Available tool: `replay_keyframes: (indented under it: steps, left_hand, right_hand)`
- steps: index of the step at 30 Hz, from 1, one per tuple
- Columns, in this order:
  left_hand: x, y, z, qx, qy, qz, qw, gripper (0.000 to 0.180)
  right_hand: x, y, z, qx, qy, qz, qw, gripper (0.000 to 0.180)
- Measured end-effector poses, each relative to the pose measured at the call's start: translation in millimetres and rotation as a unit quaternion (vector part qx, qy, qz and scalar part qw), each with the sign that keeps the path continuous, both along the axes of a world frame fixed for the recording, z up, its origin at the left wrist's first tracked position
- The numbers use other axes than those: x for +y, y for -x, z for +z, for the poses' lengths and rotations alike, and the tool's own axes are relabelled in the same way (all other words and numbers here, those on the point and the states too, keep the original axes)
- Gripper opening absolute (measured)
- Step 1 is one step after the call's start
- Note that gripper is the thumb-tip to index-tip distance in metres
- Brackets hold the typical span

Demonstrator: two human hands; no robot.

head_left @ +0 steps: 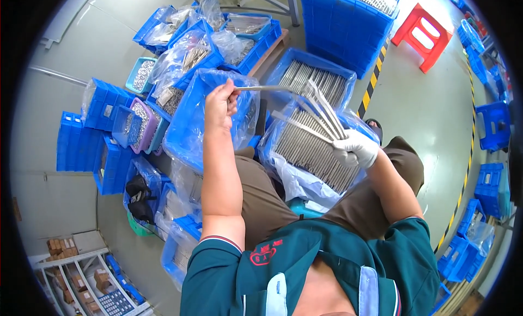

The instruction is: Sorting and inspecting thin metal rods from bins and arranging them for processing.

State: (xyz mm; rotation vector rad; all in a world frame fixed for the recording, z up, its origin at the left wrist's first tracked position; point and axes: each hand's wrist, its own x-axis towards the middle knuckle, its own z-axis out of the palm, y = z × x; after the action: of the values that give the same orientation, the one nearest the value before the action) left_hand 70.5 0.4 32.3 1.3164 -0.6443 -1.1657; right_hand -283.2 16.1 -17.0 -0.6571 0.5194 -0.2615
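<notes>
A dark green shirt (338, 245) with red stitching on the chest lay nearest the camera, with brown trousers (259, 193) beyond it. In front, 1 thin metal rod (264, 88) was up in the air, its left end gripped in the closed fingers of the left hand (222, 104). Its other end reached toward a fan of metal strips (321, 111); whether the 2 touched could not be told. The right hand (357, 148), in a white glove, had its fingers wrapped around the lower ends of that fan, which spread up and leftward.

Below the fan, between the knees, stood a plastic-lined blue crate (266, 148) packed with rods side by side. Just behind it was a 2nd crate (280, 73), also full of rods. A larger lined crate (188, 133) stood beside the left forearm.

Farther left, a purple bin (140, 110) held small metal parts. Beyond the 2nd crate rose a tall blue stack (343, 40), and past the striped tape (375, 76) a red stool (403, 35) stood on the floor (436, 169).
</notes>
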Motion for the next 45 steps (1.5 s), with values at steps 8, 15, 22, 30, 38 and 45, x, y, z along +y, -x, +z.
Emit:
replay_keyframes:
  steps: [8,15,22,30,38,45]
  left_hand:
    - [24,98,-64,0.317,-0.125,-0.178,0.923,0.033]
    - [46,159,-69,0.224,-0.140,-0.272,0.925,0.034]
    - [49,186,-69,0.032,-0.112,-0.291,0.950,0.034]
    - [34,161,-52,-0.065,-0.120,-0.456,0.879,0.032]
    - [10,69,-63,0.215,-0.065,-0.179,0.958,0.018]
    - [17,73,-35,0.278,-0.028,-0.161,0.947,0.021]
  right_hand:
    - [-19,-11,1,-0.081,0.003,-0.221,0.972,0.016]
    - [-20,-34,-13,0.091,0.020,-0.331,0.939,0.021]
    - [-17,-40,-36,0.036,-0.024,-0.354,0.934,0.022]
    - [-15,-36,-27,0.047,0.075,-0.368,0.925,0.011]
    - [8,-12,17,0.192,0.247,-0.247,0.917,0.011]
    - [15,-18,-6,0.350,0.471,-0.204,0.784,0.020]
